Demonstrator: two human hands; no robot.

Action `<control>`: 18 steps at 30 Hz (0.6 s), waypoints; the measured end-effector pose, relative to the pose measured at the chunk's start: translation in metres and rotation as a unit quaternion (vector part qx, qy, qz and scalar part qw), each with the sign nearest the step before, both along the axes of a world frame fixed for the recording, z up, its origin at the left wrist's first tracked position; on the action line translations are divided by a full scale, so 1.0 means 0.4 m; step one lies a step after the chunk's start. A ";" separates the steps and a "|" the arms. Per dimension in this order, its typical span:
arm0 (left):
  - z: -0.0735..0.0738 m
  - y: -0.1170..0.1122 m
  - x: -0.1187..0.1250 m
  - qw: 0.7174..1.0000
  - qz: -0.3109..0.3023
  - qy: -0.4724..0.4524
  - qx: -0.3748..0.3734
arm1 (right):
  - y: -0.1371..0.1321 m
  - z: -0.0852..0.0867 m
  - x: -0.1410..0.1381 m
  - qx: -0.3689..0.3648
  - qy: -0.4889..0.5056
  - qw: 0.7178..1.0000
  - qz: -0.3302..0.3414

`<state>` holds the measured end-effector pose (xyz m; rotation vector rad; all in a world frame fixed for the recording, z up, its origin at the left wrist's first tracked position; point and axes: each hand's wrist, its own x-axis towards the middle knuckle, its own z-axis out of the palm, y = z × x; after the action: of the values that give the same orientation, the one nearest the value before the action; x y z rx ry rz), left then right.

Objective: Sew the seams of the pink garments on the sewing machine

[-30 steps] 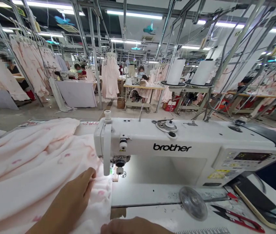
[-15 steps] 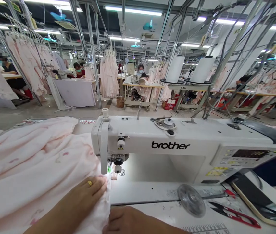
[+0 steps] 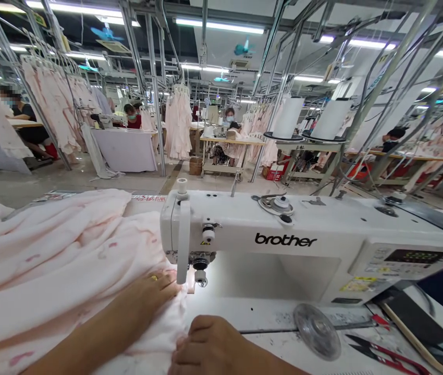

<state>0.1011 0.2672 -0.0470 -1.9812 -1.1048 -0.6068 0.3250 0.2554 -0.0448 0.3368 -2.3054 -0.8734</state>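
Observation:
Pale pink fabric with small darker pink marks spreads in folds over the left side of the sewing table. Its right edge runs up to the needle area of a white Brother sewing machine. My left hand, with a yellow ring on one finger, lies flat on the cloth just left of the lit presser-foot area. Closer to me, my right hand has curled fingers at the fabric's near right edge, gripping it. The machine head hides the needle and the foot.
Right of my hands lie a clear round disc, red-handled thread snips and a phone. Two white thread cones stand behind the machine. Farther back, people sit at other machines among hanging pink garments.
The view has shifted slightly, so the machine appears farther right. My left hand has slid forward along the cloth. My right hand has come up, with its curled fingers now showing more.

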 end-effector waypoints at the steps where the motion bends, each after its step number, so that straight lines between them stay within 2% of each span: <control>1: 0.006 0.002 0.003 0.999 0.007 -0.022 -0.044 | 0.000 0.002 -0.001 0.000 0.004 1.000 -0.011; 5: 0.041 -0.003 0.009 0.976 0.019 -0.123 -0.177 | 0.015 0.003 -0.005 -0.012 0.030 0.999 -0.022; 9: 0.065 -0.059 0.024 0.932 0.016 -0.271 -0.239 | 0.029 0.002 -0.009 -0.005 0.036 0.999 -0.014; 12: 0.049 -0.119 0.046 0.880 0.063 -0.409 -0.233 | 0.022 0.006 -0.010 0.045 0.064 0.997 -0.011; 14: 0.030 -0.142 0.055 0.853 0.084 -0.454 -0.245 | 0.007 0.012 -0.007 0.079 0.081 0.993 -0.011; 16: 0.017 -0.149 0.056 0.843 0.078 -0.460 -0.268 | -0.010 0.021 -0.002 0.109 0.091 0.990 -0.012; 18: 0.015 -0.148 0.050 0.848 0.066 -0.448 -0.275 | -0.026 0.031 0.003 0.130 0.098 0.987 -0.008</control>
<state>0.1211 0.2081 -0.0410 -2.0679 -2.1569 -1.3310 0.3263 0.2449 -0.0324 0.3269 -2.0203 -1.1655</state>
